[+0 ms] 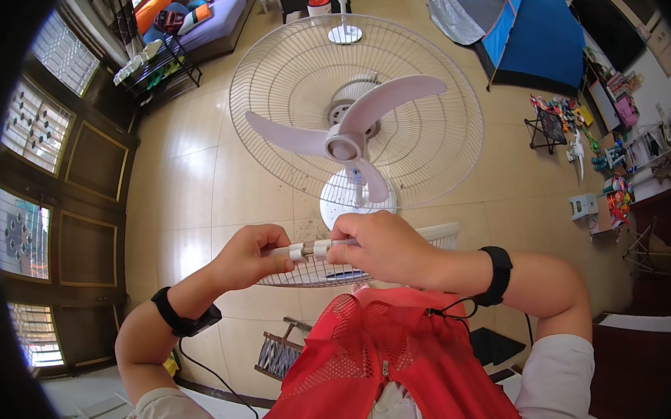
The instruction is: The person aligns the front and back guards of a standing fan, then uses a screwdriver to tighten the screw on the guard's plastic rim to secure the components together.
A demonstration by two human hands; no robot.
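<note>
My left hand [253, 256] and my right hand [383, 245] are close together in front of my body, each with thumb and fingers closed on a thin white fan guard ring. Two white end pieces [308, 250] of this ring show between the hands with a small gap between them. A wire fan grille [309, 274] is seen edge-on at and below my hands, partly covered by them. Beyond stands a white fan with three pale blades [392, 100], its rear grille [280, 81] behind them and its front uncovered. Its round base [337, 203] rests on the floor.
A second white fan [346, 33] stands farther off. A blue tent [533, 32] is at the far right, with toys [558, 108] on a small stand nearby. Dark doors [88, 172] line the left, and a purple sofa [217, 19] is at the far left. Cables hang from my wrist bands.
</note>
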